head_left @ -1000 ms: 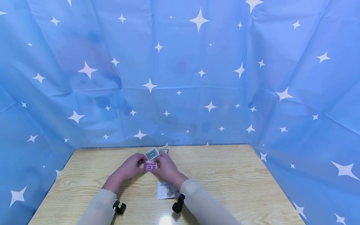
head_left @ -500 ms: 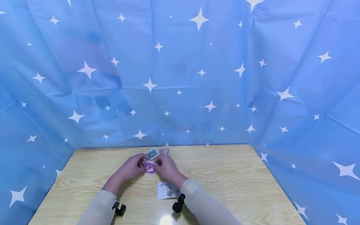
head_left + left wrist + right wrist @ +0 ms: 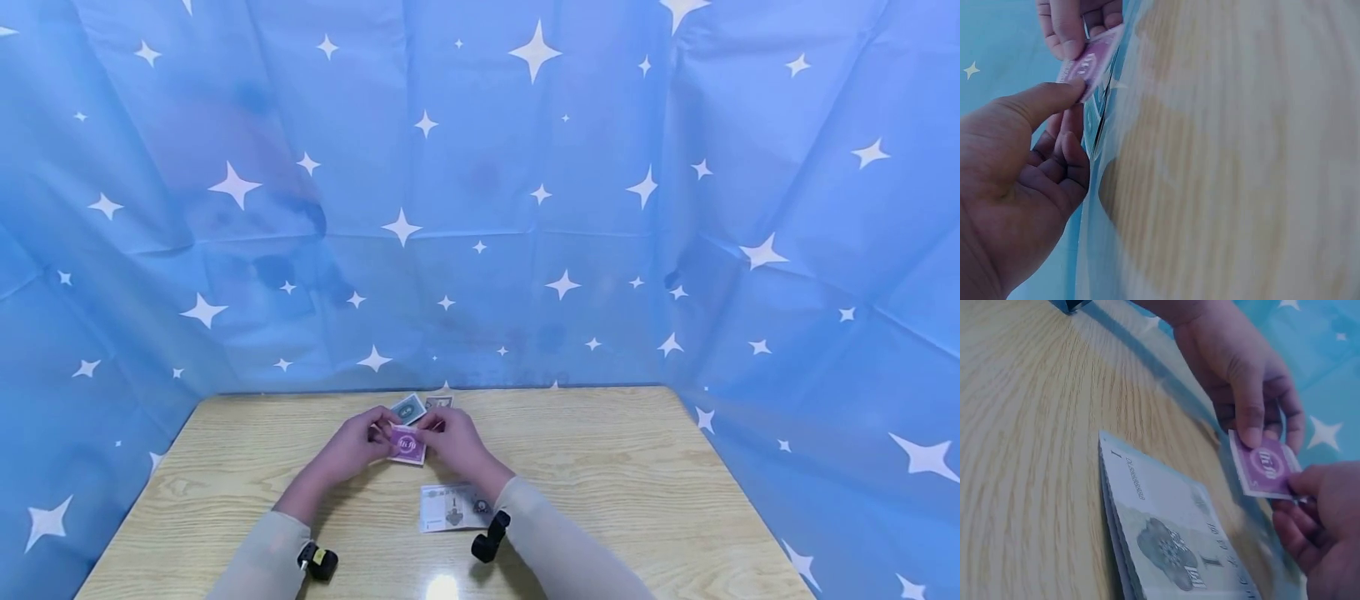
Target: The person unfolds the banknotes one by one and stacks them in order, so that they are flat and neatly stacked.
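Note:
A small purple banknote (image 3: 407,447), seemingly folded into a square, is held between my two hands above the table. My left hand (image 3: 352,444) pinches its left side, with the thumb across its face in the left wrist view. From the right, my right hand (image 3: 457,446) pinches its upper edge between thumb and fingers. Just beyond the hands lies a green banknote (image 3: 408,409), partly hidden by them. Beside that one is a brownish banknote (image 3: 441,402). A pale banknote (image 3: 1166,519) marked 1 lies under my right forearm, its layers showing at the edge.
The wooden table (image 3: 600,475) ends at a blue curtain (image 3: 480,317) with white stars, which hangs behind it and at both sides. Black wrist cameras hang under both sleeves, the right one (image 3: 487,546) close to the pale banknote.
The purple banknote has been turned in the fingers and now shows a larger square face. Both hands have shifted slightly right, the right hand more, uncovering more of the pale banknote.

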A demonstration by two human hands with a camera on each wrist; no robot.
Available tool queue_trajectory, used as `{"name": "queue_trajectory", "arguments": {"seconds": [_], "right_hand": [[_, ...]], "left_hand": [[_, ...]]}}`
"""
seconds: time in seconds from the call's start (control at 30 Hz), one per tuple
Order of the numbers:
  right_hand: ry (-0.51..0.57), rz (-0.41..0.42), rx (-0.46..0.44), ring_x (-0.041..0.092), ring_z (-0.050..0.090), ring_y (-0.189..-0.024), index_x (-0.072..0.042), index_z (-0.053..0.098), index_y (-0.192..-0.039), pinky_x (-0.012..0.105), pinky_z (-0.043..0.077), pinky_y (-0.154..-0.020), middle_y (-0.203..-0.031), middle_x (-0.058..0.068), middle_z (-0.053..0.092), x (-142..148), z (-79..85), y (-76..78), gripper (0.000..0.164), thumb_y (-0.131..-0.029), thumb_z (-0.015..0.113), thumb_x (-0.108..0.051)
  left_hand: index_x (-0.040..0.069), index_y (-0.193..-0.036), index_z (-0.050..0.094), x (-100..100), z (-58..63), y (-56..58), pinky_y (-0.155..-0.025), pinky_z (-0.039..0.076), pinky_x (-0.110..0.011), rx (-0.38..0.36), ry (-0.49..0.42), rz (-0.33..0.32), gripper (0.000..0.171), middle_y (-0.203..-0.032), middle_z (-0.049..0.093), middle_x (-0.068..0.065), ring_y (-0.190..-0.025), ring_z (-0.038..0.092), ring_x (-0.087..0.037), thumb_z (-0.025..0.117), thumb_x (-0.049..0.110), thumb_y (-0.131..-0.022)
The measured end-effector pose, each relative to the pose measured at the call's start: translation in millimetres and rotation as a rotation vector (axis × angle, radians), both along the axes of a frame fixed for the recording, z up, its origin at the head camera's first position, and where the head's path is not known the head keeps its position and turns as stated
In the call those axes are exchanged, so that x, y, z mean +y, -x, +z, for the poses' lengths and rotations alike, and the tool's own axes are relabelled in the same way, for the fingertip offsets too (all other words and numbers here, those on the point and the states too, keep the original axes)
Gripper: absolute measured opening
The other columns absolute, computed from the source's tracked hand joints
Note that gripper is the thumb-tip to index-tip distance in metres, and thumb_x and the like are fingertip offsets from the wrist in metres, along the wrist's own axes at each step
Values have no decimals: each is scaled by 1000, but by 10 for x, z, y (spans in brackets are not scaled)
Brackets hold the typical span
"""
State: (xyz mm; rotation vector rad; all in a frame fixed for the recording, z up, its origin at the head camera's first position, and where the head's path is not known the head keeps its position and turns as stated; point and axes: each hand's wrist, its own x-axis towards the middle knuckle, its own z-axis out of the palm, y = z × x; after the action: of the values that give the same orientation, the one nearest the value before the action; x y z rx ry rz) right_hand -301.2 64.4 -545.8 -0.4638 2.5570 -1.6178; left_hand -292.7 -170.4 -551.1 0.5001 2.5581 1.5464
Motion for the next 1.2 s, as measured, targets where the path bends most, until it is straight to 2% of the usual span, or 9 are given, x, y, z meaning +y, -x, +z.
{"name": "queue_trajectory", "arguments": {"seconds": [0.2,0.4,0.6,0.87,1.2], "right_hand": [[26,-3,-24,13,62,-86,-6,77,-102,24,54,-74,-95,1,72,31,50,-25,6,-98,83,-8],[37,7,-20,13,65,-86,-8,77,-102,24,56,-74,-95,-1,73,142,107,-74,6,-99,82,-8],[51,29,-9,13,64,-83,-3,76,-104,23,56,-72,-94,2,74,291,132,-141,8,-99,81,-6],[39,46,0,12,62,-80,-7,77,-102,22,54,-69,-92,2,73,479,230,-229,5,-100,81,-9],[17,107,4,14,64,-83,-6,78,-105,24,53,-71,-95,4,74,744,354,-285,6,-102,80,-10]], "left_hand": [[5,-129,68,32,-12,-57,-80,62,-29,-18,-84,2,41,-105,67,-10,-95,68,-23,84,-4,-92],[0,-129,66,131,22,-102,-81,62,-28,-21,-159,-27,41,-107,66,-14,-97,69,-25,83,-6,-92],[3,-128,68,239,31,-121,-80,61,-27,-23,-144,-57,40,-106,65,-10,-95,67,-22,84,-4,-92],[10,-130,72,381,74,-175,-75,57,-26,16,-91,-107,39,-99,68,-5,-88,64,-21,85,3,-94],[8,-133,70,575,133,-285,-73,55,-24,9,-125,-162,41,-98,68,-6,-86,63,-20,85,4,-95]]}}
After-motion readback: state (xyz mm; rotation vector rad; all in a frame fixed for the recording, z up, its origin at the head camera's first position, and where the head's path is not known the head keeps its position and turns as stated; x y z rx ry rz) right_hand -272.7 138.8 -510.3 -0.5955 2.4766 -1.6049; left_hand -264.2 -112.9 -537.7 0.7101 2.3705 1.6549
